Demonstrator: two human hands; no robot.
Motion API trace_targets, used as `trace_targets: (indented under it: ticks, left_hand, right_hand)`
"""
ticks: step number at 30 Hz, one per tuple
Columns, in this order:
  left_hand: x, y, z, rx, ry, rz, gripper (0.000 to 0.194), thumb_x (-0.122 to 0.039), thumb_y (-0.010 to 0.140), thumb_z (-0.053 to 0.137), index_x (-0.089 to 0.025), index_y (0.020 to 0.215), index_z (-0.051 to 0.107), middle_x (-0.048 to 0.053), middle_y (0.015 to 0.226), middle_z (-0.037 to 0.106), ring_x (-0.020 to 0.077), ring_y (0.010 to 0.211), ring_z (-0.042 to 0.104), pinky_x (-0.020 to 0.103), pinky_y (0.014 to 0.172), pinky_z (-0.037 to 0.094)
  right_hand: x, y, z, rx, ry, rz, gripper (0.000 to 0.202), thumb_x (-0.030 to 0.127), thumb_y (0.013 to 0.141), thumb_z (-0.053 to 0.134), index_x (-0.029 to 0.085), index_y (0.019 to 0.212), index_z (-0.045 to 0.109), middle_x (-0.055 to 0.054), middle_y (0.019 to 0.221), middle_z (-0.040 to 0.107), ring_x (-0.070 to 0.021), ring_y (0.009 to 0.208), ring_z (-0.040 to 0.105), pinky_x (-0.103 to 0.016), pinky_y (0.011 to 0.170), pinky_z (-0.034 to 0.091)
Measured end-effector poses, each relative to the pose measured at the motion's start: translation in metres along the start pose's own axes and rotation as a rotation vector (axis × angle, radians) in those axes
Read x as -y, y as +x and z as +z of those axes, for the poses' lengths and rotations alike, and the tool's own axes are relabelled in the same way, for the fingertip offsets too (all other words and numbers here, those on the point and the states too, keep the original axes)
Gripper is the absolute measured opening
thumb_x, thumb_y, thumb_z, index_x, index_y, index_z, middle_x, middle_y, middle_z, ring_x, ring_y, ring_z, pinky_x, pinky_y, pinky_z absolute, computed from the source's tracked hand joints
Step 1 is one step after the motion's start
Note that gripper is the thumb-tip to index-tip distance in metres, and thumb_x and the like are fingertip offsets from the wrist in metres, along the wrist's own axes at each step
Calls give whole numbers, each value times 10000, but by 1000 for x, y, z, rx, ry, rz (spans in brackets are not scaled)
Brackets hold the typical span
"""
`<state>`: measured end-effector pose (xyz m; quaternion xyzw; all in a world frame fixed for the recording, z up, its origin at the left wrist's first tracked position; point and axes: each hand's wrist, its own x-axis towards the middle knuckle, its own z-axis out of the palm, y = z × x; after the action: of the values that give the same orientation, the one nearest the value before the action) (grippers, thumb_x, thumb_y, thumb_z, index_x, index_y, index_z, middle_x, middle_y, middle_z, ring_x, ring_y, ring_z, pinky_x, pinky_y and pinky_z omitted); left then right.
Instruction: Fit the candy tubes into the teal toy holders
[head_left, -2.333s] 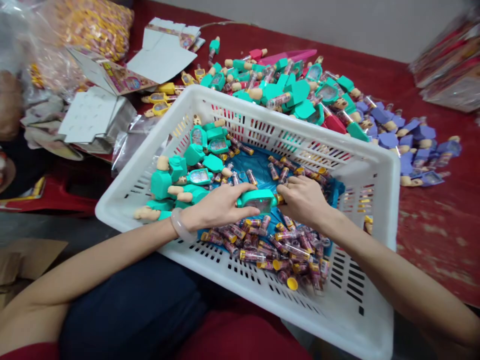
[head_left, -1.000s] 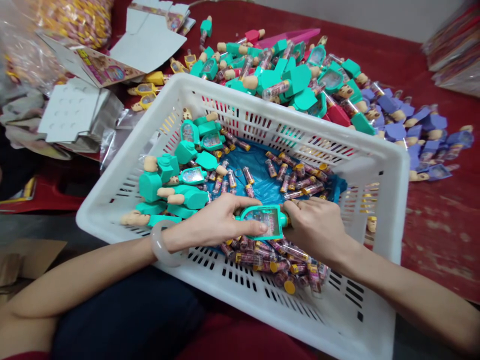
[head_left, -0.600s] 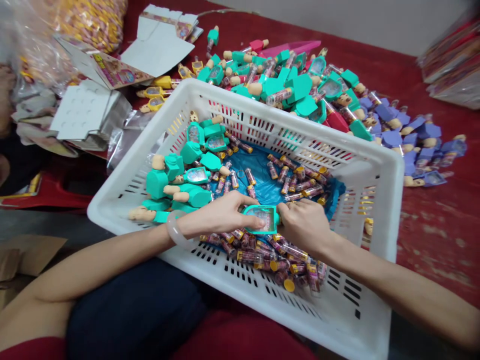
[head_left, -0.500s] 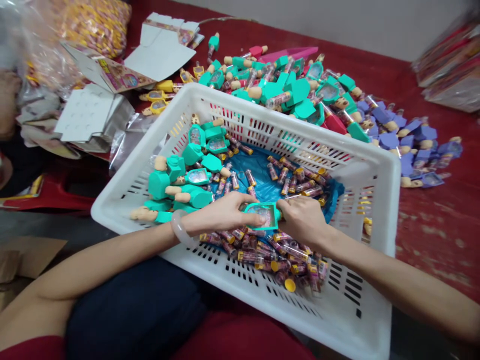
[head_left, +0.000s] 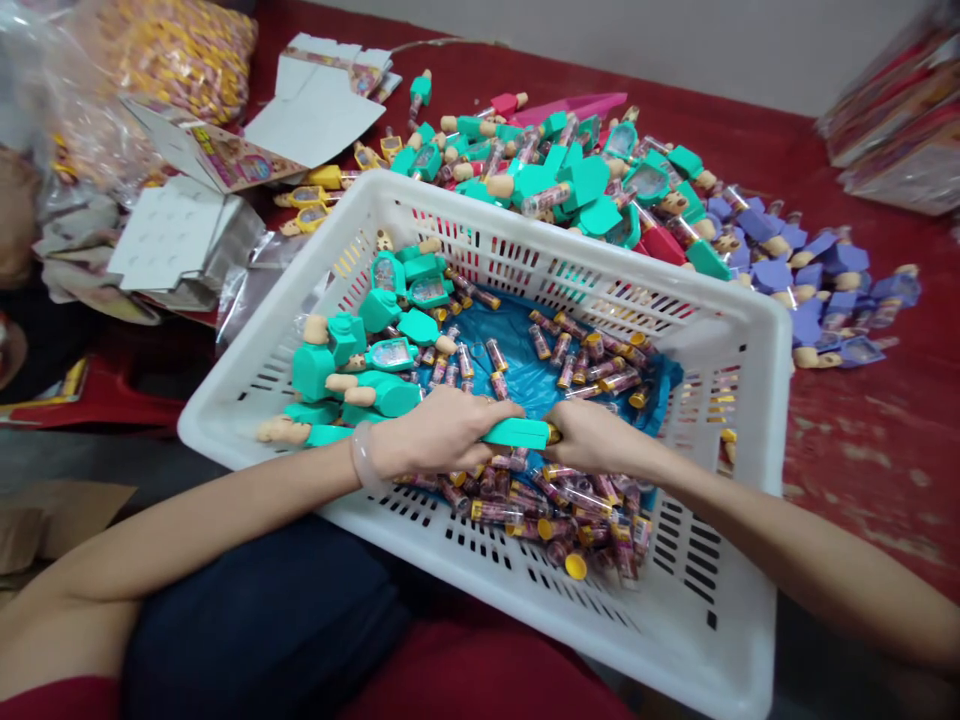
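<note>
1. Teal flat plastic case: located between the two hands, above the white slotted plastic basket; nearly level, narrow side toward the camera.
2. Left hand: grip closed around the left part of the case, supporting it.
3. Right hand: grip curled tight at the case's right end, where a small yellow cylindrical piece shows. The fist hides the remainder; it is probably one of the clear plastic tubes with yellow caps.
4. Supply: loose tubes lie in the basket, many on a blue plastic sheet. Matching teal cases with beige knobs occupy the basket's left part.
5. Step in hand (judged): joining the yellow piece to the case's end. Push or twist cannot be distinguished.
6. Next move (judged): calls for a steady left grip, the right grip aligned with the case's length, and a seating check before release.
</note>
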<state>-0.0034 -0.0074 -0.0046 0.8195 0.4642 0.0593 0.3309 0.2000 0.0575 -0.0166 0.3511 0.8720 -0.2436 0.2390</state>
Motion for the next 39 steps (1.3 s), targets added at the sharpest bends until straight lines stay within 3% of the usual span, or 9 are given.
trace_targets:
  ticks: [3, 9, 17, 20, 23, 26, 33, 36, 39]
  left_hand:
    - [5, 3, 2, -32, -72, -58, 334, -294, 816, 572, -222, 1142, 581, 40, 988, 661, 183, 812, 600, 247, 646, 391]
    - [19, 6, -3, 234, -574, -243, 428, -560, 853, 483, -158, 887, 626, -8, 668, 571, 102, 495, 442, 235, 491, 349]
    - [15, 3, 6, -24, 172, 36, 524, -134, 781, 525, -254, 1291, 512, 70, 1141, 628, 206, 904, 602, 267, 714, 414]
    - [20, 5, 5, -55, 121, -53, 416, -218, 822, 532, -258, 1236, 550, 56, 1074, 644, 196, 872, 603, 252, 687, 409]
    - [26, 7, 3, 128, -230, -172, 352, -485, 856, 516, -183, 988, 640, 22, 791, 640, 153, 662, 569, 230, 585, 389]
    - [26, 6, 3, 280, -388, -165, 413, -550, 834, 522, -162, 903, 645, -2, 683, 597, 132, 581, 530, 222, 540, 374]
    - [15, 5, 21, 26, 317, -88, 549, -176, 822, 509, -267, 1359, 441, 85, 1078, 630, 248, 917, 618, 311, 731, 440]
    - [27, 4, 13, -136, 418, -102, 692, -262, 837, 571, -242, 1457, 263, 135, 1321, 499, 284, 1119, 541, 358, 883, 421]
    - [52, -8, -15, -404, 418, -286, 885, -370, 829, 609, -169, 1497, 65, 201, 1472, 295, 314, 1247, 433, 386, 970, 377]
  right_hand:
    - [-6, 8, -1, 4, -6, -29, 216, 335, 752, 520, 171, 704, 652, -50, 649, 646, -150, 541, 531, -250, 481, 266]
    - [-2, 4, 2, -394, -322, -86, 232, 215, 813, 441, 128, 825, 656, -125, 745, 675, -220, 713, 610, -307, 630, 332]
    - [-11, 10, 6, 148, 225, -77, 308, 453, 766, 547, 170, 678, 628, -15, 617, 603, -117, 495, 480, -229, 472, 281]
    - [-11, 16, 10, -65, 89, -29, 249, 378, 793, 522, 162, 754, 641, -43, 681, 640, -147, 572, 540, -239, 513, 293]
    - [-6, 16, 13, -353, -209, -30, 228, 230, 817, 444, 138, 845, 651, -104, 746, 671, -198, 678, 597, -272, 583, 309]
    - [-3, 12, 15, -315, -269, -64, 231, 228, 799, 452, 135, 829, 661, -118, 719, 673, -197, 633, 596, -271, 566, 300]
    - [-6, 24, 28, 39, 188, -64, 288, 412, 765, 557, 169, 638, 645, -6, 565, 562, -123, 500, 469, -228, 470, 272]
    - [-14, 31, 14, -17, 251, -5, 248, 383, 739, 596, 166, 630, 643, 20, 532, 526, -115, 498, 461, -230, 484, 285]
    - [-34, 32, -40, -249, 229, 75, 254, 399, 753, 588, 164, 736, 685, 2, 594, 580, -151, 574, 526, -245, 538, 332]
